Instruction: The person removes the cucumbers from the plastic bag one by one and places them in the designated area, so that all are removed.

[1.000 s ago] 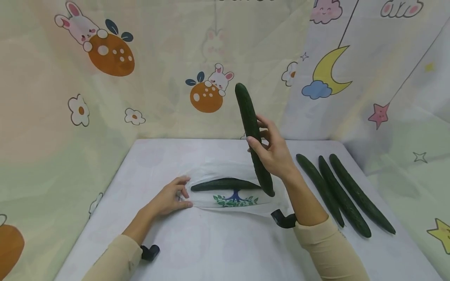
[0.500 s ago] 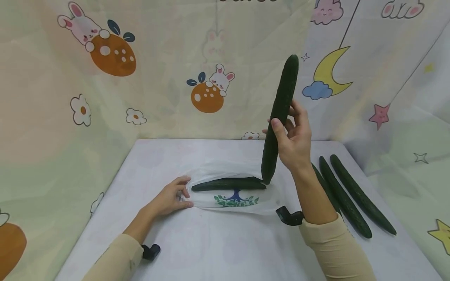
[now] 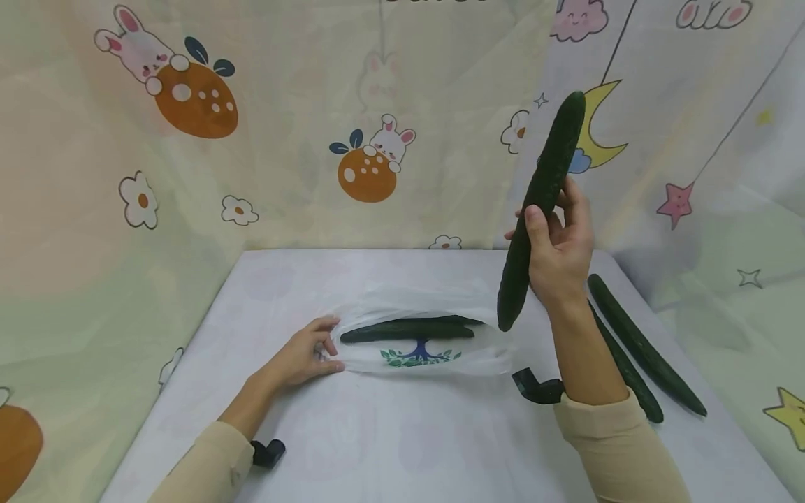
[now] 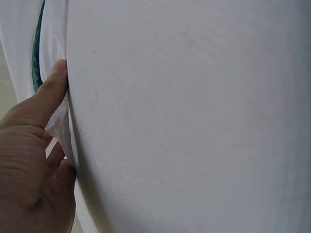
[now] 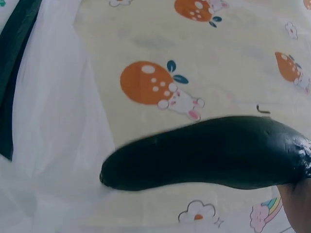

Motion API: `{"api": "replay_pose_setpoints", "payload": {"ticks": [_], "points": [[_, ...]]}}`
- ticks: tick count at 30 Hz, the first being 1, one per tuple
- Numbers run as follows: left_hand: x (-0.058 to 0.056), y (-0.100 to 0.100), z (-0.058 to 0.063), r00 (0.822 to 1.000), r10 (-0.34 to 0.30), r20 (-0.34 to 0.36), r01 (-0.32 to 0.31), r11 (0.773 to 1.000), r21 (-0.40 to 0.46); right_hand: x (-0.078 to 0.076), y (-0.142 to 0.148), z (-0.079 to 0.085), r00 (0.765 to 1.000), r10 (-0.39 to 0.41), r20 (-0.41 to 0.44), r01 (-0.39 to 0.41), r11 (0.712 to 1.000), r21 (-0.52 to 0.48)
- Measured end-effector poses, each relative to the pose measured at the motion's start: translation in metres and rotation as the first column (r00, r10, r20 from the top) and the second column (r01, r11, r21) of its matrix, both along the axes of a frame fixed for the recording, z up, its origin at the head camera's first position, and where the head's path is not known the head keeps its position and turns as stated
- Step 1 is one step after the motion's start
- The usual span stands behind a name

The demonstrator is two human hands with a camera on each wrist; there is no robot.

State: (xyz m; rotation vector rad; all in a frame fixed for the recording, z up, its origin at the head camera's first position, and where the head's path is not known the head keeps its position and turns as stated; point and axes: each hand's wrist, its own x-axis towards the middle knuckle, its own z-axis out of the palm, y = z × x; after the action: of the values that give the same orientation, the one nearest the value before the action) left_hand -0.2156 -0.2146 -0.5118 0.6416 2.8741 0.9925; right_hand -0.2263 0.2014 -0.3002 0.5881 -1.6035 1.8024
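Note:
My right hand (image 3: pixel 562 248) grips a long dark green cucumber (image 3: pixel 542 209) around its middle, raised above the table and slanted with its top toward the right. In the right wrist view the lower part of this cucumber (image 5: pixel 199 155) fills the foreground. A white plastic bag (image 3: pixel 415 304) with a printed tree lies mid-table, its opening showing a cucumber (image 3: pixel 402 330) inside and the tip of another behind it. My left hand (image 3: pixel 308 354) holds the bag's left end, thumb at the near edge; in the left wrist view, thin plastic passes between thumb and fingers.
Two more cucumbers, one (image 3: pixel 644 342) outermost and one (image 3: pixel 632 377) partly behind my right forearm, lie on the right of the white table (image 3: pixel 377 440). Cloth with cartoon prints (image 3: pixel 283 140) hangs behind and at both sides.
My right hand has carried its cucumber rightward and up, away from over the bag, and its top has swung from left-leaning to right-leaning. The left hand has stayed at the bag.

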Motion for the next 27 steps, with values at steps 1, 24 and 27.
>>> {"api": "replay_pose_setpoints", "payload": {"ticks": [1,24,27], "points": [[0.000,0.000,0.000,1.000,0.000,-0.002,0.000,1.000,-0.001,0.000,0.004,-0.002,1.000,-0.007,0.007,0.007,1.000,-0.007],[-0.002,0.001,-0.002,0.999,0.025,0.028,-0.025,1.000,-0.004,-0.002,0.084,-0.107,0.872,-0.421,0.249,0.238,0.811,0.535],[-0.002,0.000,-0.001,1.000,0.019,0.017,-0.019,1.000,-0.003,-0.001,0.091,-0.116,0.859,-0.432,0.276,0.209,0.787,0.581]]}}
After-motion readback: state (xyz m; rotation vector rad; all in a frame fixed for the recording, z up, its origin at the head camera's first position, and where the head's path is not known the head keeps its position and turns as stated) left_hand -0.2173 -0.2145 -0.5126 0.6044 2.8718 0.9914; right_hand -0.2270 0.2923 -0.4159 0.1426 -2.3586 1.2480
